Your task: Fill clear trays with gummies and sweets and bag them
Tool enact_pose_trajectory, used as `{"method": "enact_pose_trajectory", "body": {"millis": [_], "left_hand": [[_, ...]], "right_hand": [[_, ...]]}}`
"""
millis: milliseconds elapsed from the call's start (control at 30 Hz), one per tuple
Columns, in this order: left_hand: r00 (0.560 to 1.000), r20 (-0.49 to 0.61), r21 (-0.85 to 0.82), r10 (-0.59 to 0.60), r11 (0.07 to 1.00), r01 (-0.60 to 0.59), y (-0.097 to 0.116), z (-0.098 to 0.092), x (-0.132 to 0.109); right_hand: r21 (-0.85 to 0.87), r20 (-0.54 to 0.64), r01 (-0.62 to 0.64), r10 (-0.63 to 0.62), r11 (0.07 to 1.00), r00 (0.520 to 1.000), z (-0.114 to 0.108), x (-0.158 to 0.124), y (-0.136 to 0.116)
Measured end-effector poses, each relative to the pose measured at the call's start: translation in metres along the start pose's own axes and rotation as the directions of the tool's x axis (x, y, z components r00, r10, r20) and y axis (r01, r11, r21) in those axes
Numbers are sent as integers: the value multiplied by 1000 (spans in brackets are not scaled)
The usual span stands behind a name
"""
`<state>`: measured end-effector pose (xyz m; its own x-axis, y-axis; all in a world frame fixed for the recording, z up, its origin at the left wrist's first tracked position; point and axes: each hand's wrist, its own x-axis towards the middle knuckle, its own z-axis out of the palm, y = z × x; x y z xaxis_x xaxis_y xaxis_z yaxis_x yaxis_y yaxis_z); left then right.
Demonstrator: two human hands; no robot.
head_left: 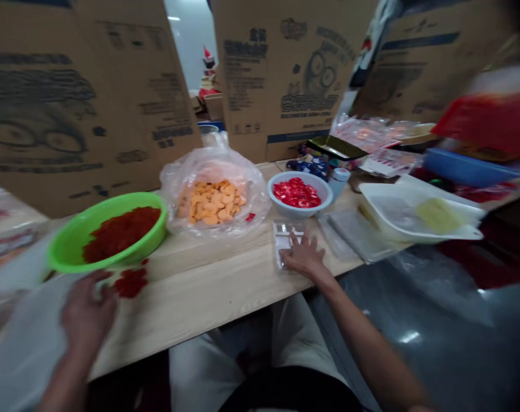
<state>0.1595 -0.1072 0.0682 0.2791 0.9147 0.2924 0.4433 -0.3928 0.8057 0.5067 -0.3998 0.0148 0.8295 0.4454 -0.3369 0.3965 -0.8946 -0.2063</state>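
A dark top (pixel 286 389) and pale trouser legs (pixel 206 369) lie nearest the camera, below and in front of the light blue bowl (pixel 298 212), which stands on the wooden table (pixel 191 303) full of shiny red packets (pixel 296 191). Just in front of this bowl, the right hand (pixel 305 254) reaches over a clear plastic tray (pixel 282 230) with compartments; its fingers are spread, and the thumb side overlaps the tray. Whether the hand presses on it, I cannot tell.

Well to the left of the bowl, the left hand (pixel 90 309) is blurred, its fingers loosely curled with a gap between thumb and forefinger. It is beside a small heap of red pieces (pixel 131 283) on the table, just in front of the green basin (pixel 150 247), which holds more red stuff (pixel 122 233).

Directly left of the bowl, a clear bag (pixel 256 177) gapes open around orange pieces (pixel 217 201), with 1 small red packet (pixel 250 217) at its front. To the bowl's right are flat clear packs (pixel 363 234) and, farther right, a white tray (pixel 408 232) holding a yellow sheet (pixel 438 214). Behind the bowl, 3 printed cardboard boxes (pixel 247 109) stand in a row.
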Motion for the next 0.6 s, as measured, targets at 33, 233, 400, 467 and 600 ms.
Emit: {"method": "enact_pose_trajectory", "body": {"millis": [33,233,400,467,600], "left_hand": [[1000,-2,73,24,997,-24,8,12,-17],[848,517,-326,-117,889,321,68,141,-134],[641,686,-506,-344,407,761,97,215,-141],[599,721,-488,-350,357,796,103,227,-127],[521,803,-401,-290,385,831,110,226,-106]], "right_hand": [[-25,21,34,-34,999,999,2,0,-5],[-147,-19,52,-55,988,998,8,3,-35],[-69,10,59,-58,996,998,10,5,-64],[-66,24,114,-113,991,993,6,6,-71],[121,72,219,-228,968,971,-9,0,-65]]}}
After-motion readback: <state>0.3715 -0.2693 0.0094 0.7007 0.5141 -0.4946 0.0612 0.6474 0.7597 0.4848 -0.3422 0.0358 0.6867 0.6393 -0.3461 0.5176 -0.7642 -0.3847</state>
